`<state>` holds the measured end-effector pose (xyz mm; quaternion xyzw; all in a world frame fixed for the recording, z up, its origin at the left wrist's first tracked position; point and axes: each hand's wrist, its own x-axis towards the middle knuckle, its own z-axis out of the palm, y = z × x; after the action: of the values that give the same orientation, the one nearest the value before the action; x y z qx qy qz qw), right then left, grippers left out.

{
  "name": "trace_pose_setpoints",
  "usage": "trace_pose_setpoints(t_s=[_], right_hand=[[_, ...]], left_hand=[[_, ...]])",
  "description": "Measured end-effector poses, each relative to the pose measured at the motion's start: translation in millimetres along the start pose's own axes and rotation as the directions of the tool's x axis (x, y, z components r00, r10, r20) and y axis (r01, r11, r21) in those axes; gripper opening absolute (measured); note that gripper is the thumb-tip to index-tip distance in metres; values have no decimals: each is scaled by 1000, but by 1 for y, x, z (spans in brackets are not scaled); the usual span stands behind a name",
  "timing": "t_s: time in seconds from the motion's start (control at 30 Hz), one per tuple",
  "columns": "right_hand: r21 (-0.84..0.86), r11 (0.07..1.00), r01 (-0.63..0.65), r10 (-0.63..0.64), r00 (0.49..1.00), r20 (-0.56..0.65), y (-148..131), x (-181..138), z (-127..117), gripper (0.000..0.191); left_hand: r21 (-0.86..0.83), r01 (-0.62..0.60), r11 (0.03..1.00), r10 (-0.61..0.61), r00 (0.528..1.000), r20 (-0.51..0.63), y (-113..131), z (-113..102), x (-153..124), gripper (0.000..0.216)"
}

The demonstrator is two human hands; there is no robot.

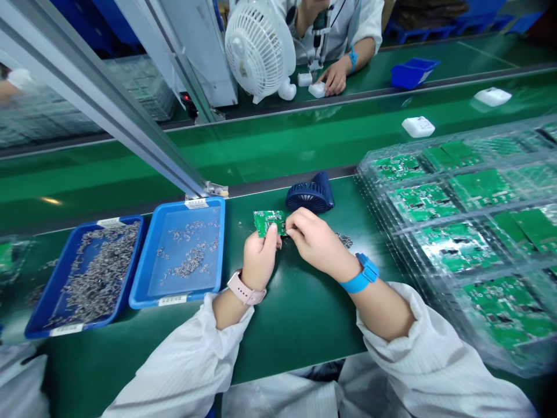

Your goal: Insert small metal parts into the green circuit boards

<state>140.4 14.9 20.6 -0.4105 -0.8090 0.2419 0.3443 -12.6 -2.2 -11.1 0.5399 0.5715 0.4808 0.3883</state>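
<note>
Head view: left hand (pixel 260 253) grips a board (pixel 263 219); right hand (pixel 317 241) pinches closed at its edge, any hold unclear.

Read no text. Counted 2 white labels (pixel 196 204) on the lighter blue tray (pixel 222 244), 2 more on the darker blue tray (pixel 140 235); could not resolve print.

Worktop (pixel 300 331): brightly lit, soft pale sheen below the navy fan (pixel 307 197)
Circuit board (pixel 263 220): fairly sharp just left of the navy fan, finest parts unreadable
Clear trays (pixel 383 232): white glare right of the navy fan, shapes stretched outward
Green belt (pixel 261 148): glossy, a small warm highlight far left of the navy fan
Stacked crates (pixel 30 116): blurred, well left of and beyond the navy fan
Blue pallets (pixel 411 32): dim, right of and well beyond the navy fan
</note>
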Motion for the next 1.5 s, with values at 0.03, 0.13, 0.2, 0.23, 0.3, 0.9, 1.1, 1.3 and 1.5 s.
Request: trace_pose_setpoints(t_s=[0.03, 0.13, 0.2, 0.23, 0.3, 0.9, 1.1, 1.3, 1.5], right_hand=[[37, 999, -13, 13, 1000, -2, 0, 1, 0, 18], [66, 998, -23, 23, 1000, -4, 1, 2, 1, 19], [56, 998, -19, 19, 1000, -6, 1, 2, 2, 19], [49, 999, -17, 18, 1000, -6, 1, 2, 3, 19], [35, 999, -15, 15, 1000, -4, 1, 1, 4, 20], [25, 999, -32, 32, 999, -4, -11, -3, -46, 11], [-356, 872, -334, 375, 926, 48, -2, -24, -83, 12], [-567, 769, -295, 393, 918, 55, 19, -24, -62, 14], [-592, 730, -342, 433, 901, 14, 30, -18, -51, 11]], left_hand=[[-9, 8, 1000, -8, 1000, -2, 0, 0, 0, 45], [-23, 30, 999, -30, 1000, -5, 1, 0, 1, 47], [-26, 40, 999, -40, 999, -9, 0, 0, 1, 47], [-25, 43, 999, -44, 999, -9, 0, 0, 1, 47], [-25, 48, 999, -48, 999, -12, 0, 0, 1, 47], [-207, 30, 978, -46, 996, -73, 6, 1, -1, 46], [-470, 77, 879, -92, 996, -8, -1, 1, 0, 45], [-593, 144, 792, -145, 988, 47, 2, 0, 3, 46], [-556, 30, 830, -50, 999, -20, 1, 1, 3, 44]])
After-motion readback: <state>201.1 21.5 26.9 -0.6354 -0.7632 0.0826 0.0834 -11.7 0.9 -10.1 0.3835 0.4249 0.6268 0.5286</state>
